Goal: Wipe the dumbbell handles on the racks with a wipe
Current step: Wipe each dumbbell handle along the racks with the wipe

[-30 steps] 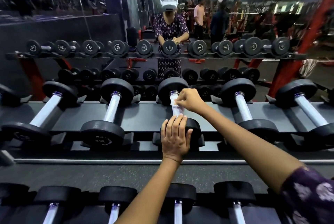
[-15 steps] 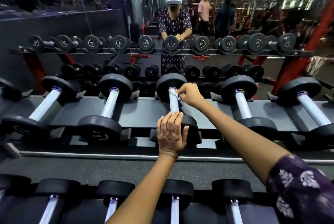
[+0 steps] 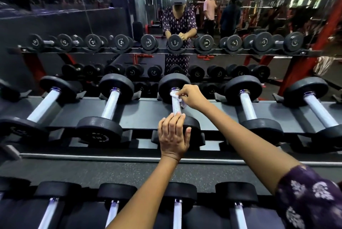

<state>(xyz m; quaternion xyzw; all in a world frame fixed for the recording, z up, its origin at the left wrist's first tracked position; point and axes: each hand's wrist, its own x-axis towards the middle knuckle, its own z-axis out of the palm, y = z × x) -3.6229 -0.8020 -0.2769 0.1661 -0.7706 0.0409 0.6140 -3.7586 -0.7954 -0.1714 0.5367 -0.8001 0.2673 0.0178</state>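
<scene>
Wipe [image 3: 176, 97] sat pinched in the right hand [image 3: 192, 97] at the far end of the middle dumbbell's handle [image 3: 175, 105], whose long axis ran from six to twelve o'clock across the rack [image 3: 148, 108]. The left hand [image 3: 174, 136], fingers straight, pressed the near weight [image 3: 192, 127] at six o'clock. Judging by this, the right hand was nearer the uncleaned length, which lay toward six. No containers showed.

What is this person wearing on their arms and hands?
Both hands are bare: no gloves, rings or watch show on the left hand or right hand. The left forearm is uncovered. The right arm has a dark purple sleeve with a pale floral print.
</scene>
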